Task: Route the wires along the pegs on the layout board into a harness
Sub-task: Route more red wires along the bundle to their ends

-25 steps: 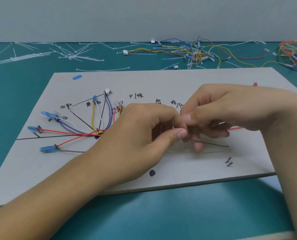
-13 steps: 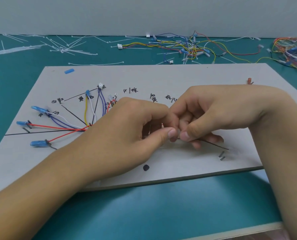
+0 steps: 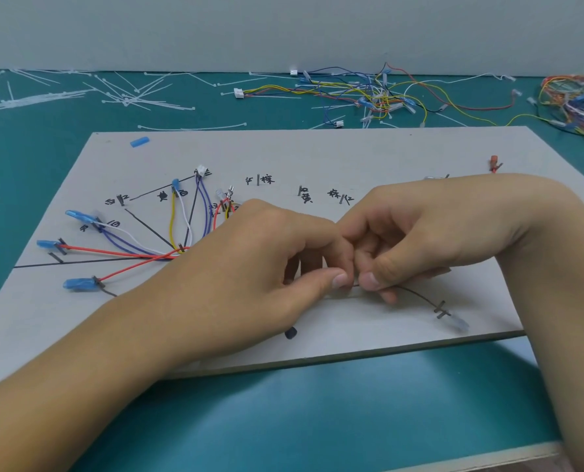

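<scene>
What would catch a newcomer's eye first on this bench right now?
The two hands meet mid-board: the left hand and right hand pinch a thin dark wire on the layout board. Left of them, coloured wires fan out to blue terminals. A tangle of loose wires lies behind the board.

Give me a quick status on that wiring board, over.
Left hand and right hand both pinching thin dark wire. Wire's right end seated between pegs, clear terminal beyond. Nothing seen in the way.
</scene>
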